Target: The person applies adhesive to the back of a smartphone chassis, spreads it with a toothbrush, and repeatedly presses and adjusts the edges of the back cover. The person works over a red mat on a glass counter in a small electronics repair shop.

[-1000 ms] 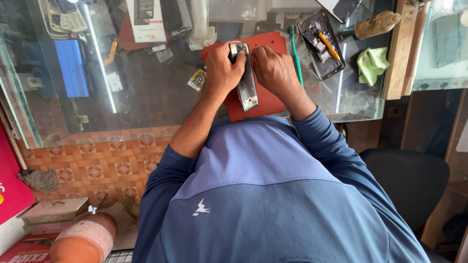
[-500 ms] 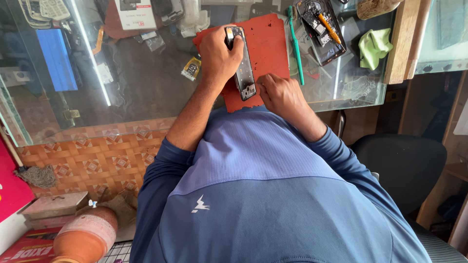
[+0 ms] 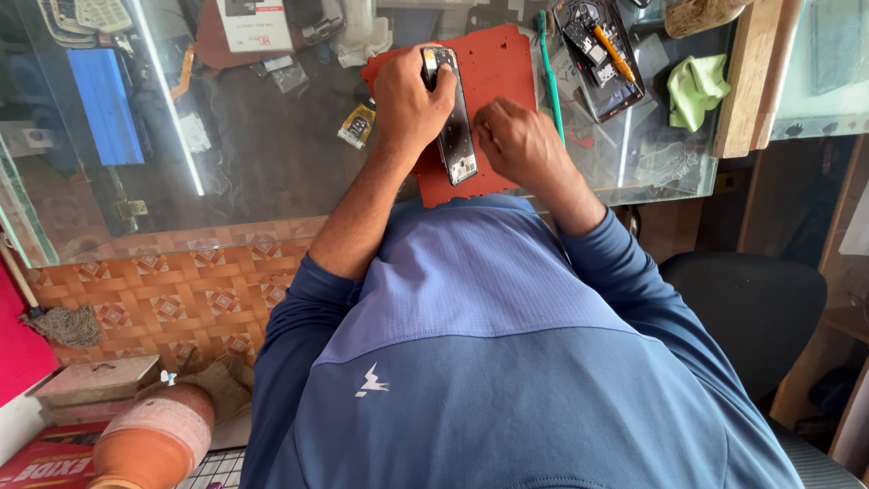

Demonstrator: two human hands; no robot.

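Head view, looking straight down: the left hand clasps an opened phone by its upper end, pressing it flat on a red work mat that lies on the glass counter. The right hand rests just beside the phone's lower half, fingers curled closed (whether they pinch anything I cannot tell). A green toothbrush lies near the mat's right edge.
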